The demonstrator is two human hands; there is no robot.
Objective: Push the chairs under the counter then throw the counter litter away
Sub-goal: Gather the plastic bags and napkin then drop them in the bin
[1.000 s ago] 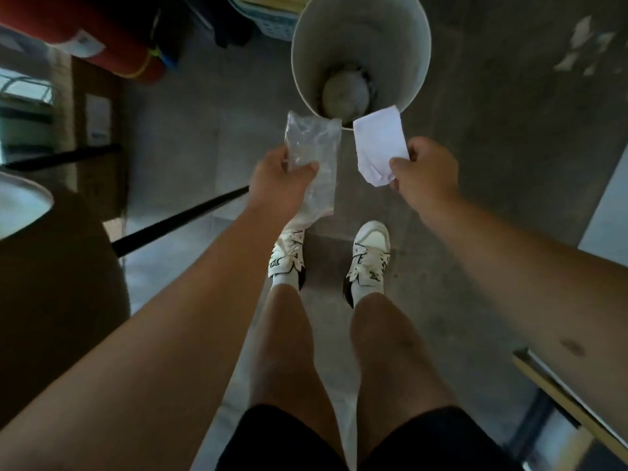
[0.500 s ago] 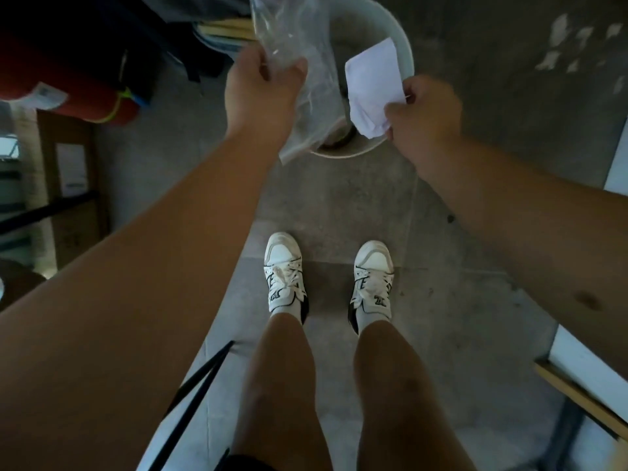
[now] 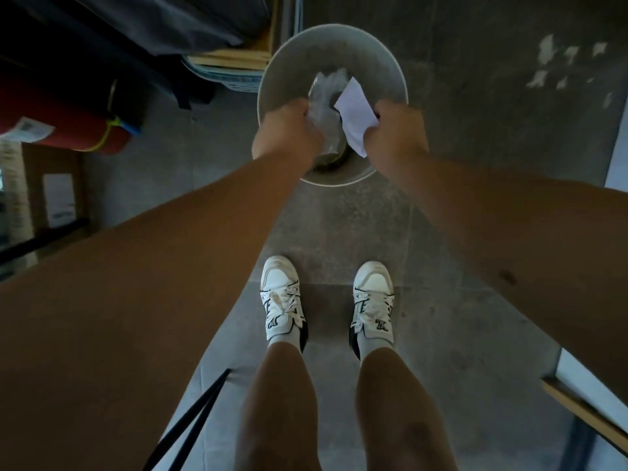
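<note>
Both arms reach forward and down, side by side, over the open mouth of a round bin [image 3: 272, 79] on the concrete floor [image 3: 475, 130]. The left hand [image 3: 287, 130] is turned knuckles-up, its fingers curled closed around a crumpled clear plastic bag [image 3: 323, 96] that sticks out past the fist above the bin's inside. The right hand [image 3: 396, 130] (likewise knuckles-up) pinches a white sheet of paper [image 3: 355, 112] between thumb and fingers; the paper's free end lies just beside the bag, over the bin. Two white shoes [image 3: 282, 297] stand on the floor near the bin's closer rim.
</note>
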